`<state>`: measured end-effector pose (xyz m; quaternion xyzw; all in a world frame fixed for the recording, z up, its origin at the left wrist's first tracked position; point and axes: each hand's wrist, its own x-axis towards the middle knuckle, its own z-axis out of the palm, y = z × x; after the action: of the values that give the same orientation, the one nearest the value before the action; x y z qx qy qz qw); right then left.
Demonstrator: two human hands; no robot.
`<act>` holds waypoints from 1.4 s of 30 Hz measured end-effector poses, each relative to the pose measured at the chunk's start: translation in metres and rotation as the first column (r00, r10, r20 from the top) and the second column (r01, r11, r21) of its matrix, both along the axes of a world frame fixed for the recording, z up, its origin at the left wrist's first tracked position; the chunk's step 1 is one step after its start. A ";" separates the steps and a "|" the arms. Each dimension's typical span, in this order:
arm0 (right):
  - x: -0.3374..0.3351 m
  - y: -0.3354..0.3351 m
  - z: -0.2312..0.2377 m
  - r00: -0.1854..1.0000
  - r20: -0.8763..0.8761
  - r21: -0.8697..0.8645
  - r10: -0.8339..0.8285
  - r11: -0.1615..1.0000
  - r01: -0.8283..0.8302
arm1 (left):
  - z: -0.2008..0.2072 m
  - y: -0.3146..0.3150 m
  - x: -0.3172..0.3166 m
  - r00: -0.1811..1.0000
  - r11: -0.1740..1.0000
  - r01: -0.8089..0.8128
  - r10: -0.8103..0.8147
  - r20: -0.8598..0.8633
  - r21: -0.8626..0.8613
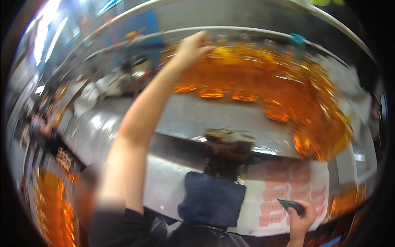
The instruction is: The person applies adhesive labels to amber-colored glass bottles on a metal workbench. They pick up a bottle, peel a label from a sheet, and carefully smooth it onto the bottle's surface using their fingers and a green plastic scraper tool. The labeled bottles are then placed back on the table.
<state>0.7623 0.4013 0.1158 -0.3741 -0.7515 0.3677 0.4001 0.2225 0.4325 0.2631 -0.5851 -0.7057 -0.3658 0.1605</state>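
Observation:
My left hand [192,48] reaches far across the table, its fingers closed at the neck of a clear bottle of amber liquid [190,74] near the left end of a curved row. Motion blur softens that grip. Several more such amber bottles [284,88] stand close together to its right. My right hand [302,216], low at the right, holds a dark green, pointed flat tool [291,206], perhaps a scraper. It is over a white sheet of pink-red labels [284,187] on the near work surface.
A folded dark blue cloth [212,199] lies left of the label sheet. Beyond it stands a worn brown block [228,144]. A pale rail [230,29] runs behind the bottles. More amber bottles [51,206] are at the lower left, with a person [41,129] farther off.

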 end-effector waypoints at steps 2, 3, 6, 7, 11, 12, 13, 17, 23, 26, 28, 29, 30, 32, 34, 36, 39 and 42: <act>-0.006 0.009 -0.006 0.998 -0.003 0.076 0.057 0.995 -0.057 | -0.006 -0.008 0.023 0.997 0.990 -0.019 0.030 -0.076 0.142; -0.017 0.000 0.000 0.990 -0.064 -0.036 0.128 0.991 -0.130 | -0.013 -0.022 0.032 0.994 0.976 0.095 -0.082 -0.076 0.198; -0.042 -0.007 0.007 0.951 -0.089 0.061 0.295 0.955 -0.291 | -0.044 -0.100 0.083 0.991 0.948 0.088 -0.053 -0.122 0.305; -0.043 -0.007 0.005 0.940 -0.069 0.060 0.333 0.942 -0.330 | -0.053 -0.138 0.101 0.993 0.941 0.052 -0.015 -0.114 0.334; -0.055 -0.011 0.005 0.889 -0.056 0.102 0.454 0.889 -0.447 | -0.069 -0.310 0.131 0.858 0.848 -0.399 0.480 -0.184 0.349; -0.060 -0.013 0.008 0.877 -0.054 0.103 0.478 0.876 -0.471 | -0.070 -0.357 0.143 0.758 0.744 -0.562 0.638 -0.136 0.362; -0.063 -0.017 0.011 0.876 -0.050 0.118 0.480 0.874 -0.472 | -0.074 -0.397 0.155 0.558 0.568 -0.702 0.814 -0.164 0.430; -0.075 -0.039 0.024 0.818 -0.035 0.175 0.574 0.810 -0.560 | -0.077 -0.526 0.190 -0.103 -0.016 -0.803 0.988 -0.111 0.595; -0.064 -0.063 0.035 0.836 0.048 0.218 0.547 0.811 -0.543 | -0.119 -0.599 0.165 -0.082 -0.192 -0.784 0.975 0.208 0.591; -0.051 -0.074 0.042 0.853 0.008 0.147 0.522 0.843 -0.518 | -0.127 -0.583 0.158 0.555 0.203 -0.705 0.754 0.351 0.679; -0.045 -0.076 0.045 0.858 -0.081 -0.036 0.507 0.859 -0.511 | -0.137 -0.573 0.166 0.721 0.388 -0.663 0.561 0.406 0.641; -0.043 -0.079 0.049 0.867 -0.092 -0.116 0.490 0.859 -0.498 | -0.128 -0.545 0.176 0.834 0.523 -0.552 0.348 0.428 0.649; -0.037 -0.073 0.044 0.861 -0.087 -0.142 0.501 0.849 -0.508 | -0.129 -0.523 0.180 0.839 0.595 -0.510 0.188 0.510 0.621; -0.036 -0.068 0.037 0.846 -0.181 -0.326 0.501 0.781 -0.532 | -0.132 -0.465 0.188 0.735 0.703 -0.397 -0.142 0.663 0.590; -0.027 -0.058 0.025 0.850 -0.276 -0.441 0.449 0.727 -0.527 | -0.139 -0.409 0.186 0.476 0.784 -0.156 -0.473 0.742 0.600; -0.008 -0.046 0.023 0.884 -0.235 -0.491 0.403 0.736 -0.466 | -0.145 -0.348 0.184 0.194 0.817 -0.030 -0.561 0.805 0.576; 0.026 -0.016 0.010 0.966 -0.046 -0.434 0.256 0.866 -0.250 | -0.141 -0.269 0.203 0.009 0.915 0.018 -0.403 0.915 0.403; 0.082 0.039 -0.013 0.991 0.130 -0.245 0.017 0.969 0.016 | -0.144 -0.217 0.214 -0.049 0.929 0.173 -0.324 0.945 0.328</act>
<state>0.8445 0.4403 0.1029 -0.4439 -0.7250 0.4326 0.3003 0.4365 0.2151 0.1188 -0.2648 -0.4722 -0.7288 -0.4192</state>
